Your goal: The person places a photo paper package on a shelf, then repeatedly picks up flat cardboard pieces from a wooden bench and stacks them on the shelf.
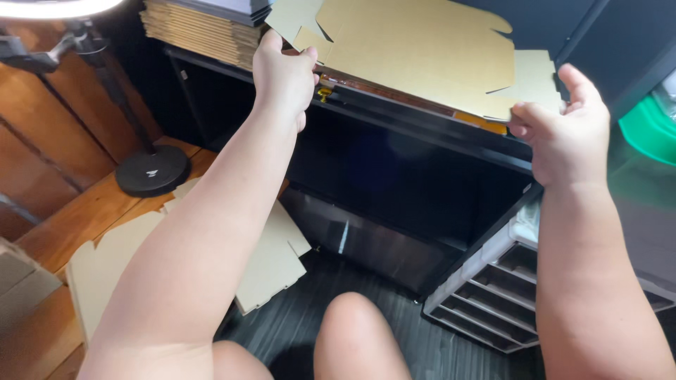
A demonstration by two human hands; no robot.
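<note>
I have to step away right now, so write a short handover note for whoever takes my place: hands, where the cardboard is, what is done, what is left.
Left hand: grips the left edge of the flat cardboard blank.
Right hand: pinches the blank's right flap.
The blank is held level over the top of the black shelf unit, unfolded.
A stack of flat blanks sits on the shelf top at the left. More cardboard pieces lie on the wooden floor beside the lamp base.
Done: one blank is in hand.
Left: no folded box shows; this blank is not yet folded.
</note>
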